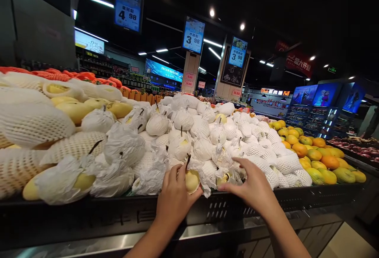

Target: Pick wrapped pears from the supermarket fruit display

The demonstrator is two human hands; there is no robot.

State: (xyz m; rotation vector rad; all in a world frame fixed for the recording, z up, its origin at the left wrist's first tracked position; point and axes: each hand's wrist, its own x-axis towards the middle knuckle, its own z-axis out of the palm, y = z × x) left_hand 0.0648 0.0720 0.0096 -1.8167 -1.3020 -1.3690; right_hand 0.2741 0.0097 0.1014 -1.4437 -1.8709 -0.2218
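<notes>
hanging price signs read 4.98 (128,10), 3.98 (193,36) and 3.98 (237,53).
</notes>
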